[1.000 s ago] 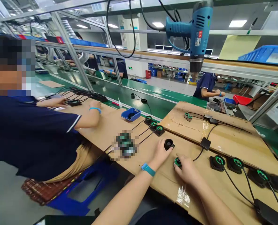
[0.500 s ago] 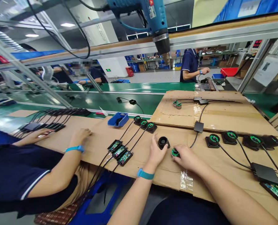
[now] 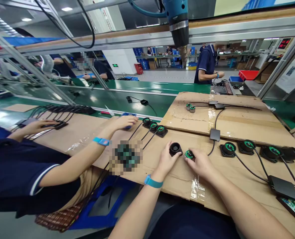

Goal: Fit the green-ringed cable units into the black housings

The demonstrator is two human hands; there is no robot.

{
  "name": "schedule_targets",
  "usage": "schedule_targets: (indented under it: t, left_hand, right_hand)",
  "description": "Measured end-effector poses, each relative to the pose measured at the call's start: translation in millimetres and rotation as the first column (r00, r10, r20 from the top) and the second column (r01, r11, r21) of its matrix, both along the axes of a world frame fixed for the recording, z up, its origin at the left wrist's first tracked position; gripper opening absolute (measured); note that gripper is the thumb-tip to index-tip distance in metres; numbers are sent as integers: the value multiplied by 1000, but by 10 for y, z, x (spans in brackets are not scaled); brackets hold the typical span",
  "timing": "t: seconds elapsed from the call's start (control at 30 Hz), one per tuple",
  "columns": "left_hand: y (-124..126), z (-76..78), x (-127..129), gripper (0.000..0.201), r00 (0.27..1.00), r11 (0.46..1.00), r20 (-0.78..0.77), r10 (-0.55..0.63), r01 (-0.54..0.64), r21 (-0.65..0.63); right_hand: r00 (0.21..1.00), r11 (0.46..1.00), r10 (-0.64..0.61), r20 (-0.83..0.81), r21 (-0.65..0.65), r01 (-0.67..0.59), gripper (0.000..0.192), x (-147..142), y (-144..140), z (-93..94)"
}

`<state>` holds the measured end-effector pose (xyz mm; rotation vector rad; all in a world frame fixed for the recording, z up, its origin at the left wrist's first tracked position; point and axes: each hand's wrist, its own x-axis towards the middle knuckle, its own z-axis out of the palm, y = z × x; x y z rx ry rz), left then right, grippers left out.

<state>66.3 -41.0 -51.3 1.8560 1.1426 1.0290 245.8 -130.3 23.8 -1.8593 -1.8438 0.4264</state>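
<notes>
two bare hands, seen from the wearer's own viewpoint, work over a cardboard-covered tabletop (image 3: 177,181). the hands are near each other but apart. the left hand (image 3: 165,158), with a teal band (image 3: 154,182) at its wrist, is clasped around a black housing (image 3: 175,149), its round opening facing up. just to the right, the right hand (image 3: 200,162) pinches a small round green-topped part (image 3: 188,154) between thumb and fingers. the two pieces are close but not touching.

a black cable (image 3: 211,148) runs from behind the right hand to a flat black box (image 3: 215,134) on the far side; where the cable's near end joins is hidden. to the right, more black housings with green inside (image 3: 228,149) stand in a row, their cables leading nearer, towards a larger black box (image 3: 283,187). to the left, three cabled housings (image 3: 153,126) sit side by side; the area at their cables' near ends is pixelated.

further left, a co-worker's hand (image 3: 125,122) is over a small blue tray (image 3: 129,114). above the far side hangs a blue drill (image 3: 177,13), pointing down.
</notes>
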Motion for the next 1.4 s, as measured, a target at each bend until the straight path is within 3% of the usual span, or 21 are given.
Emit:
schedule_targets:
  t: [0.13, 0.27, 0.47, 0.6, 0.8, 1.07, 1.3, 1.4]
  left_hand:
    - [-18, 58, 16, 49, 999, 997, -3, -34, 34, 75]
    - [-98, 120, 20, 46, 997, 989, 40, -63, 57, 138]
    - [-203, 73, 65, 48, 996, 923, -21, -91, 93, 375]
    - [-214, 81, 97, 42, 997, 901, -23, -75, 78, 427]
    - [-225, 130, 106, 42, 991, 921, 34, -127, 105, 376]
    - [-219, 84, 117, 33, 994, 911, 0, -107, 98, 401]
    - [-242, 107, 176, 37, 981, 930, 20, -192, 175, 323]
    - [-216, 71, 195, 56, 975, 922, -4, -220, 210, 324]
  right_hand:
    - [985, 949, -54, -167, 297, 102, 39, 4, 2, -31]
    - [968, 902, -6, -250, 416, 113, 42, -96, -29, -21]
    - [977, 916, 20, -214, 396, 68, 46, -250, -38, -72]
    - [987, 910, 38, -155, 414, 29, 42, -276, -27, -124]
    - [992, 911, 108, -62, 406, -74, 40, -261, -3, -110]
    - [998, 962, 11, 59, 271, -27, 41, -316, -23, -65]
    - [994, 972, 92, 53, 214, -101, 32, -156, 67, -206]
    - [991, 963, 89, 101, 247, -112, 32, -44, 105, -207]
